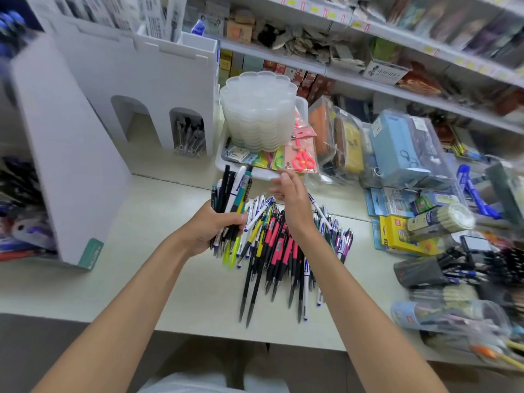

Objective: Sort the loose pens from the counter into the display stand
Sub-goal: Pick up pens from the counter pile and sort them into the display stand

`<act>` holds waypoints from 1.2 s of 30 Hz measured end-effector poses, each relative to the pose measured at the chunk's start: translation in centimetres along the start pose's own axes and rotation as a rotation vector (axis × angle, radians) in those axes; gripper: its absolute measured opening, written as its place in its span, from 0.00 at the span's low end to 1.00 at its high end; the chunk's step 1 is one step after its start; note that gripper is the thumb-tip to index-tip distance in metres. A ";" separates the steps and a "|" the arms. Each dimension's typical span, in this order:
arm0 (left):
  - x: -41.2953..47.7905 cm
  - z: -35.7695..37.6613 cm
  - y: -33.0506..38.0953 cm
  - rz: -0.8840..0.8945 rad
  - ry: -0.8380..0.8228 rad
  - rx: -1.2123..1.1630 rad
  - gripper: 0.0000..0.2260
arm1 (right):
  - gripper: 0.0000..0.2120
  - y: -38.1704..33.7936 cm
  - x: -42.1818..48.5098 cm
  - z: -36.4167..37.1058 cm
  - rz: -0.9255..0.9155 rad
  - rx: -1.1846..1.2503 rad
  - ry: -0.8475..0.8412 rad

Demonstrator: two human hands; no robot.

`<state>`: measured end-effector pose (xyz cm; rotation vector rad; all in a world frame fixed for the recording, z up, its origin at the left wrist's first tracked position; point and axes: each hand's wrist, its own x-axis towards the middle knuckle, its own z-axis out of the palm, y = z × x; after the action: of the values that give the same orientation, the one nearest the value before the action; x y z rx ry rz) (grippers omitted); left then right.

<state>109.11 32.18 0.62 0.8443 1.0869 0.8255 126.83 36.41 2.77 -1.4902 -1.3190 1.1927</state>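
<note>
Task status: early stage, collection in progress. The left hand [211, 231] grips a bundle of pens [231, 191], fingers curled round the barrels, with the bundle standing roughly upright above the middle of the counter [170, 279]. The right hand [292, 199] hangs above the pile with its fingers relaxed and spread, and it holds nothing. The main pile of loose pens [283, 251] lies on the counter directly under and in front of both hands. It runs from mid-depth toward the near edge and holds black, pink, yellow, white and purple barrels, mostly lying front to back. The display stand [141, 80] sits at the far left corner of the counter, well apart from the pile. Its right arched compartment [188, 134] already holds a cluster of pens. The left arched compartment [133, 120] shows none, though its interior is only partly visible. The upper sections of the stand cannot be read because of blur. Judgement: only a small share of the task is done. The held bundle has not yet been placed, and the pile on the counter is far larger than the bundle. Work left: carry the bundle to the stand, insert it in a compartment, then repeat for the rest of the pile. Whether sorting goes by colour or by type cannot be determined.
</note>
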 end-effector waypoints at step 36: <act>-14.6 -16.4 16.9 0.381 -0.036 -0.066 0.06 | 0.25 -23.0 -4.8 20.2 -0.560 -0.023 -0.179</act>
<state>87.26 29.47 17.41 1.0232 0.8734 1.1522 101.68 34.35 20.74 -0.9425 -1.7281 0.9530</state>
